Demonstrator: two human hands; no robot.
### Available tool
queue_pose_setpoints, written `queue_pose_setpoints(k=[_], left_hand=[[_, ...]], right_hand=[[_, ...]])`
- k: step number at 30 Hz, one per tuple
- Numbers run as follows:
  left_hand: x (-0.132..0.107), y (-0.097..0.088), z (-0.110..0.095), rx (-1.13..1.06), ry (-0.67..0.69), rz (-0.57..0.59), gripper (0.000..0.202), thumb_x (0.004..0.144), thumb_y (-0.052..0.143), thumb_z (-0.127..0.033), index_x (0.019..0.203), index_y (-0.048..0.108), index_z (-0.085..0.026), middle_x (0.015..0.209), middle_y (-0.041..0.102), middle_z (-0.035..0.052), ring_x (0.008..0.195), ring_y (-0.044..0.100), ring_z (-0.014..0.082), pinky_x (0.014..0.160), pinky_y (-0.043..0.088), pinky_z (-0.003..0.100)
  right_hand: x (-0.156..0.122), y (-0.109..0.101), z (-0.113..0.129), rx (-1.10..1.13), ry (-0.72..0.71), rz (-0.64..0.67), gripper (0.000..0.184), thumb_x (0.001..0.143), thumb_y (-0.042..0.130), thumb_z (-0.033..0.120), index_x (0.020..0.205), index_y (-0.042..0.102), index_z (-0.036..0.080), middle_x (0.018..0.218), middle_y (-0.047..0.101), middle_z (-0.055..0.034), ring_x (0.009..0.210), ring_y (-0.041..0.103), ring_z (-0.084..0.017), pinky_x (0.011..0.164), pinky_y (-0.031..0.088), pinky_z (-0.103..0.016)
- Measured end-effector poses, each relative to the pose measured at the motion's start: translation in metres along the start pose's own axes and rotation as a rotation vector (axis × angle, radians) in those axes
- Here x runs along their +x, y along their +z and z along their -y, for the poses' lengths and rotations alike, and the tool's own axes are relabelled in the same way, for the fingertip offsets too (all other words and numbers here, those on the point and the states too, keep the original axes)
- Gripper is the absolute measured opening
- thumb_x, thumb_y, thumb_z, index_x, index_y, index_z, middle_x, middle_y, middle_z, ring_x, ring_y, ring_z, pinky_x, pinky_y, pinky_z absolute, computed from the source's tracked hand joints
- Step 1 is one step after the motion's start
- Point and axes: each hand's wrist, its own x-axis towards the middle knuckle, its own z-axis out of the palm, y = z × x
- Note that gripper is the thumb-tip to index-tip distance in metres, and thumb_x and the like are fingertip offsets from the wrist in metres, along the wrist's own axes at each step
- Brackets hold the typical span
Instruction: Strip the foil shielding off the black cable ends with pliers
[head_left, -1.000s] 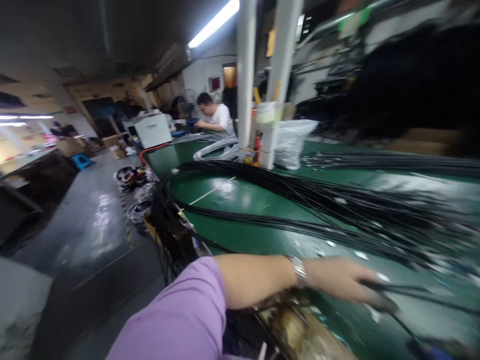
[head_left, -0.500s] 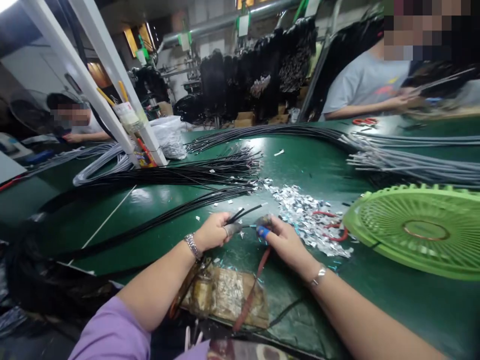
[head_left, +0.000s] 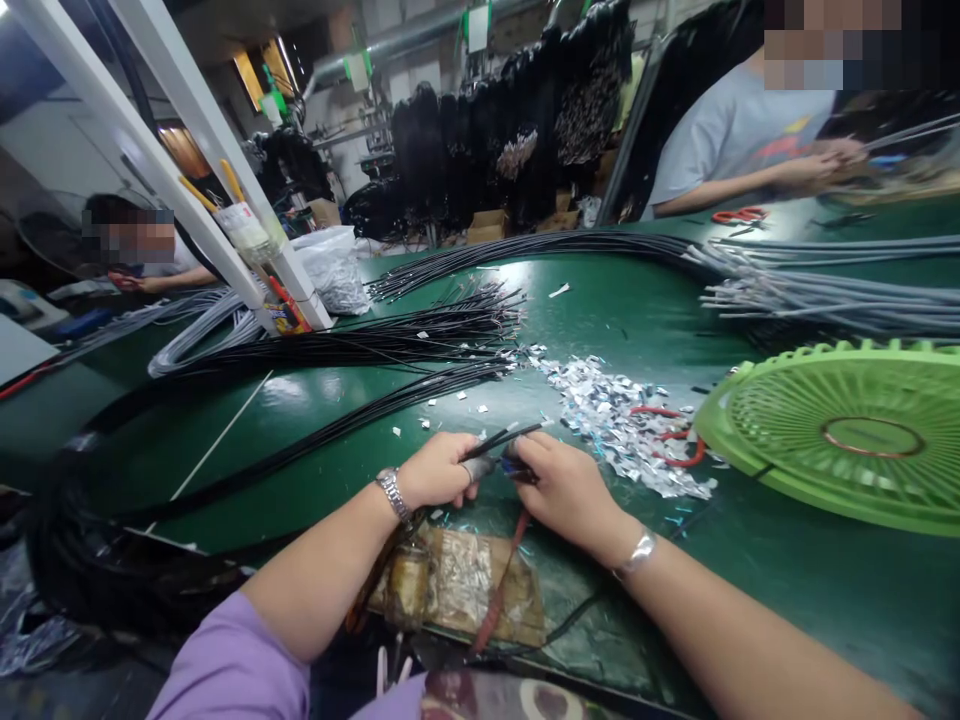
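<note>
Several thin black cables (head_left: 491, 441) stick out of my left hand (head_left: 442, 470), which is closed around them near their ends. Grey covering shows on the thumb. Just to the right, my right hand (head_left: 562, 480) is closed, its fingertips pointing in at the cable ends. Dark blue covering shows on a finger, but what that hand pinches is hidden. Below it a red strip (head_left: 495, 605) runs down across a worn cardboard piece (head_left: 517, 600) with clear tape on it.
Silvery foil scraps (head_left: 615, 420) lie beyond my hands, with a red-handled tool (head_left: 679, 460) among them. A green fan grille (head_left: 832, 430) stands right. Black cable bundles (head_left: 375, 340) stretch left, grey cables (head_left: 825, 300) far right. White posts (head_left: 217, 150) rise left. Two people sit across the table.
My right hand has turned over, its back now facing up, and its fingers hide the bluish cable tip seen before. My left hand keeps hold of the black cables. The view has shifted slightly.
</note>
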Motion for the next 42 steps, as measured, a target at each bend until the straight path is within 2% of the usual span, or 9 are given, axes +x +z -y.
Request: queue_pose_setpoints(k=[3,7,14,20,25,31,36,40,42], left_hand=[[-0.001,-0.001,-0.002,-0.028,0.039,-0.029,0.027,0.080,0.056,-0.041,0.073,0.050,-0.015,0.047,0.050,-0.0063,0.032,0.040,0.0046,0.033,0.029,0.015],[0.000,-0.004,-0.003,-0.183,0.058,0.110,0.033,0.074,0.061,-0.046,0.073,0.050,-0.015,0.048,0.051,-0.0055,0.034,0.042,0.0050,0.036,0.033,0.016],[0.002,0.003,0.000,0.051,0.070,-0.143,0.026,0.081,0.056,-0.038,0.068,0.050,-0.016,0.046,0.048,-0.0059,0.035,0.038,0.0045,0.036,0.027,0.016],[-0.003,-0.005,-0.004,-0.021,0.060,-0.208,0.031,0.078,0.056,-0.045,0.068,0.048,-0.017,0.045,0.046,-0.0063,0.032,0.035,0.0052,0.036,0.027,0.018],[-0.004,-0.005,-0.006,-0.044,0.055,-0.194,0.034,0.076,0.058,-0.048,0.067,0.047,-0.017,0.044,0.046,-0.0062,0.032,0.035,0.0056,0.035,0.025,0.018],[-0.003,-0.002,-0.005,-0.004,0.097,-0.158,0.030,0.077,0.058,-0.043,0.066,0.047,-0.017,0.044,0.045,-0.0058,0.038,0.038,0.0065,0.041,0.030,0.019],[-0.001,0.000,-0.001,0.050,0.169,-0.144,0.023,0.079,0.055,-0.035,0.067,0.049,-0.016,0.047,0.045,-0.0058,0.042,0.038,0.0063,0.043,0.030,0.019],[-0.001,-0.001,0.002,0.010,0.167,-0.176,0.027,0.079,0.056,-0.039,0.067,0.049,-0.016,0.047,0.045,-0.0055,0.042,0.038,0.0064,0.044,0.029,0.020],[-0.001,-0.002,0.002,-0.033,0.140,-0.194,0.029,0.078,0.057,-0.042,0.067,0.049,-0.016,0.046,0.045,-0.0056,0.041,0.037,0.0062,0.044,0.029,0.020]], right_hand=[[0.003,0.002,-0.002,0.507,0.242,0.073,0.016,0.063,0.059,0.028,0.058,0.046,0.022,0.055,0.047,0.0017,0.049,0.037,-0.013,0.048,0.029,-0.026],[0.006,0.005,-0.006,1.010,0.465,0.258,0.030,0.057,0.068,0.045,0.064,0.050,0.021,0.051,0.046,0.0042,0.041,0.026,-0.008,0.042,0.021,-0.024],[0.013,0.000,-0.011,0.391,0.203,-0.026,0.024,0.061,0.065,0.034,0.050,0.048,0.022,0.054,0.050,0.0014,0.055,0.042,-0.015,0.053,0.034,-0.028],[0.018,-0.006,-0.029,0.772,0.584,-0.237,0.020,0.054,0.065,0.035,0.062,0.051,0.022,0.051,0.044,0.0046,0.044,0.032,-0.010,0.041,0.026,-0.024],[0.012,-0.002,-0.019,0.725,0.394,-0.044,0.019,0.060,0.061,0.027,0.079,0.063,0.021,0.069,0.060,-0.0006,0.054,0.046,-0.013,0.049,0.038,-0.026],[0.005,0.006,-0.009,0.570,0.252,0.065,0.022,0.069,0.065,0.042,0.077,0.063,0.021,0.071,0.063,-0.0013,0.066,0.055,-0.018,0.062,0.045,-0.029],[0.007,0.010,-0.013,0.655,0.384,0.005,0.026,0.063,0.070,0.043,0.062,0.056,0.021,0.056,0.053,0.0026,0.053,0.045,-0.013,0.050,0.037,-0.026],[0.017,0.000,-0.021,0.904,0.647,-0.198,0.029,0.053,0.072,0.037,0.056,0.047,0.022,0.046,0.038,0.0076,0.041,0.029,-0.007,0.039,0.022,-0.022],[0.019,-0.004,-0.023,0.951,0.657,-0.261,0.023,0.053,0.070,0.032,0.062,0.052,0.021,0.049,0.042,0.0069,0.042,0.029,-0.007,0.039,0.020,-0.022]])
